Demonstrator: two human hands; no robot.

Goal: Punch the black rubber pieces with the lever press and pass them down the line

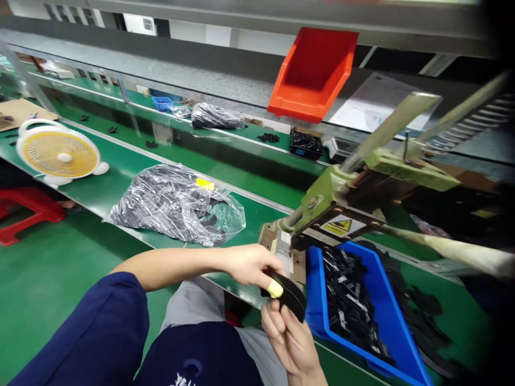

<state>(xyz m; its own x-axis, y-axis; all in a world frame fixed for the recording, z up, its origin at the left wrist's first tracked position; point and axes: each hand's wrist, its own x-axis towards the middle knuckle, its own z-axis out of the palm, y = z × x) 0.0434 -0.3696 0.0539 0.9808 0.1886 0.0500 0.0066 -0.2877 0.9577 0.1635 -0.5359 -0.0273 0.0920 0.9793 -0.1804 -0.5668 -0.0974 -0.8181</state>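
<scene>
Your left hand (251, 265) and right hand (289, 338) both pinch the black curved strip (293, 301) just below the green metal lever press (341, 198). Fingers this close could get caught under it.

I count two hands, left hand (249, 264) and right hand (292, 338), and one black strap (293, 298). One yellow finger cot (276, 289). Two blue bins: near blue bin (314, 292), far blue bin (162, 103). One orange bin (314, 69). Two clear bags of black parts: big bag (177, 212), far bag (217, 115). One yellow fan (59, 154), one red stool (28, 212), one green press (333, 187).
</scene>
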